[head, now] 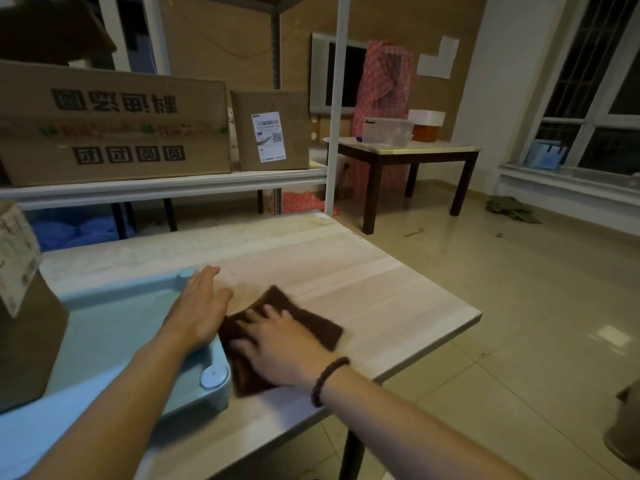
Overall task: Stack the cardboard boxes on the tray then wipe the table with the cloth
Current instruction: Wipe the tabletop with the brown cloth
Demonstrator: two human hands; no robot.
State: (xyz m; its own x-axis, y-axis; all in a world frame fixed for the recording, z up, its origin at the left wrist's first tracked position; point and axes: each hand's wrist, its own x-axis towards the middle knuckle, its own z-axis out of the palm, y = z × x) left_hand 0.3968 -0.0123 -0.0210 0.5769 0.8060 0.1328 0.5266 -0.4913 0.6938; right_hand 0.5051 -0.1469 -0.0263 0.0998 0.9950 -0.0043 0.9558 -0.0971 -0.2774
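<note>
A light blue tray [114,327] lies on the left of the pale wooden table [363,271]. A cardboard box [24,323] with a paper label stands on the tray at the far left, partly cut off by the frame edge. My left hand [199,306] rests flat and open on the tray's right rim. A dark brown cloth [311,320] lies on the table just right of the tray. My right hand [280,348], with a bead bracelet on the wrist, presses flat on the cloth with fingers spread.
A white shelf rack [166,188] behind the table holds a large printed cardboard box [114,126] and a smaller labelled box [273,129]. A dark-legged side table [408,150] with plastic containers stands at the back right. Tiled floor lies to the right.
</note>
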